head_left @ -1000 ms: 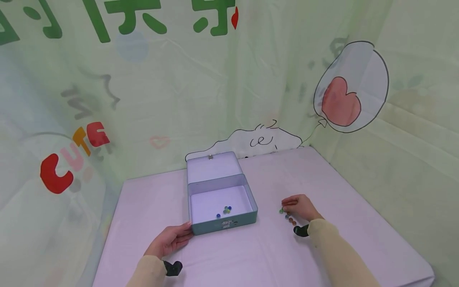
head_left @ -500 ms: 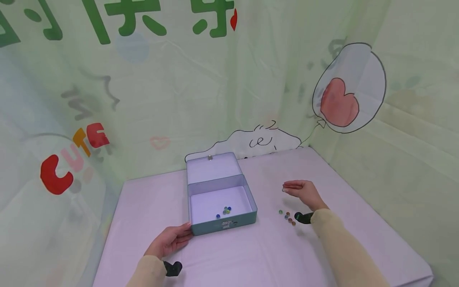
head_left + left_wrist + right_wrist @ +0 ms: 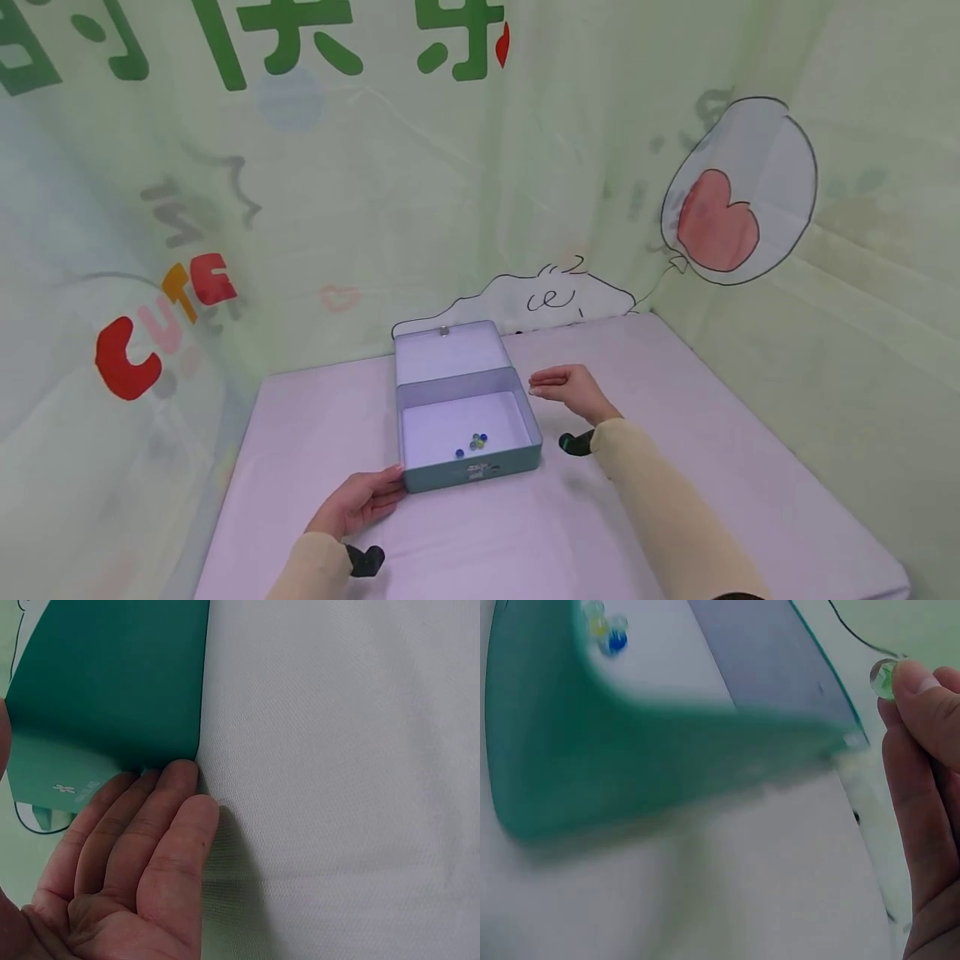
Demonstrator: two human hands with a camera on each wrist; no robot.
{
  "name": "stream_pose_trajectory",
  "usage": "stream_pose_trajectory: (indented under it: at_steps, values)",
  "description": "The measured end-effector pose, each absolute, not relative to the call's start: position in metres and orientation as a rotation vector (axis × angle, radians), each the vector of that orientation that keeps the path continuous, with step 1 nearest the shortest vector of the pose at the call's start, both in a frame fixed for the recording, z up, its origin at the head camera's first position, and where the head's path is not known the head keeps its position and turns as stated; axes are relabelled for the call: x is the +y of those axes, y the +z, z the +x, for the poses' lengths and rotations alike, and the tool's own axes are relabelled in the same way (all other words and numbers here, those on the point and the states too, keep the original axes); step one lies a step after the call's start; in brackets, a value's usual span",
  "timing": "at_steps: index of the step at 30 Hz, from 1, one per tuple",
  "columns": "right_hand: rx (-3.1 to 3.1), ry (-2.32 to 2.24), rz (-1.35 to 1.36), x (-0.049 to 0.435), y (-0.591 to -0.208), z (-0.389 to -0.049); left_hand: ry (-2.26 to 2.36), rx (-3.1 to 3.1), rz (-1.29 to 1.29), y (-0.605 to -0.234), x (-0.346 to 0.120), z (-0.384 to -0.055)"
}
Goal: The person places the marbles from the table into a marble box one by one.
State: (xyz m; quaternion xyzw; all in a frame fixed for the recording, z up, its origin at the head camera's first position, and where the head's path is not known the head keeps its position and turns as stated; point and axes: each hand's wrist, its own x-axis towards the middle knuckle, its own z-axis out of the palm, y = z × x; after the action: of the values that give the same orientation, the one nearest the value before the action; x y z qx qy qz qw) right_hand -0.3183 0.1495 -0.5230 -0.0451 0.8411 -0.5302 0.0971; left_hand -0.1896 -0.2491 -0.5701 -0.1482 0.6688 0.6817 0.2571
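A shallow teal tin box (image 3: 472, 476) stands on the table with its hinged lid (image 3: 452, 354) raised behind. Several glass marbles (image 3: 477, 442), blue, green and yellowish, lie inside near the front wall. My left hand (image 3: 359, 504) touches the box's front left corner; in the left wrist view its fingers (image 3: 161, 832) are fairly straight against the teal side. Just right of the box, above the table, my right hand (image 3: 573, 392) pinches a clear marble with a green swirl (image 3: 885, 679) between thumb and fingertips. The loose marbles on the table are hidden behind the right arm.
A pale cloth covers the table (image 3: 750, 467). Printed curtains (image 3: 420, 192) hang behind it and along both sides. Dark wrist straps (image 3: 576, 443) show at both sleeves.
My right hand has risen from the loose marbles on the right with one marble and moved left to the box's right side. The left hand has stayed at the corner.
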Motion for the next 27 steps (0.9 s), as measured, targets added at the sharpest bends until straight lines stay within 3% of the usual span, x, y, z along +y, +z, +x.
stream_pose_trajectory:
  at_steps: [12, 27]
  values:
    - [2.473, -1.308, -0.349, 0.052, -0.519, -0.335, 1.836, 1.830, -0.346, -0.574, -0.250, -0.194]
    - [2.526, -0.847, -0.509, 0.011, -0.525, -0.337, 1.843, 1.825, -0.373, -0.571, -0.253, -0.194]
